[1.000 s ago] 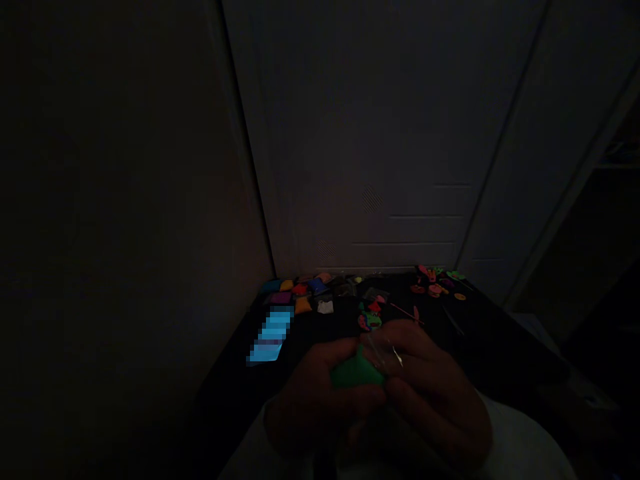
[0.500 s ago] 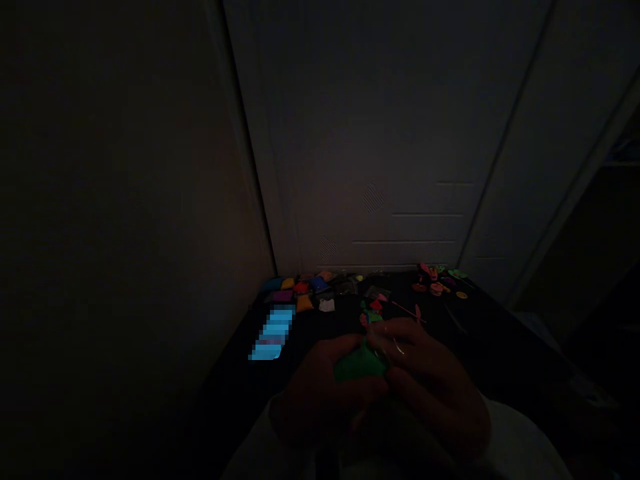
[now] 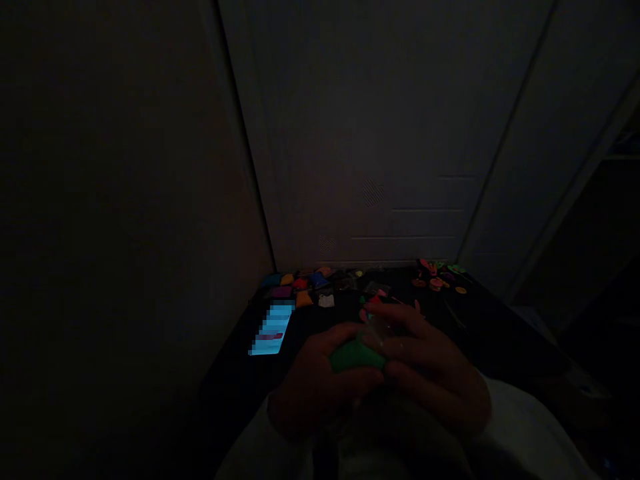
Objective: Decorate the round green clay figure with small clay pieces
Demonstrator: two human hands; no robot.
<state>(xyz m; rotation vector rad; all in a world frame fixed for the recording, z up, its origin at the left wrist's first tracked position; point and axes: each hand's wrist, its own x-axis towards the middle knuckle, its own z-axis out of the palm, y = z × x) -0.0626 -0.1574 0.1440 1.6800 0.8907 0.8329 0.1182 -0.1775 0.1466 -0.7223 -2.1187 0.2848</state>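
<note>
My left hand [image 3: 314,381] is wrapped round a packet of green modelling clay [image 3: 351,356], its thumb along the near side. My right hand [image 3: 438,375] closes on the packet's right end, with its fingers at the clear plastic [image 3: 379,329] on top. Both hands are close together above the dark table. Just beyond them lie small coloured clay pieces, among them a red one [image 3: 375,300], partly hidden by my right fingers. Poor light blurs the finger details.
A lit phone [image 3: 273,328] lies left of my hands. Behind it are several coloured packets, including an orange one [image 3: 304,299], a purple one [image 3: 281,292] and a white one [image 3: 327,301]. Small coloured shapes [image 3: 436,285] sit at the back right. A white panelled door [image 3: 375,133] rises behind the table.
My right fingers have shifted up slightly over the clear plastic, covering more of the small pieces behind. The green packet has tipped a little and stays in both hands.
</note>
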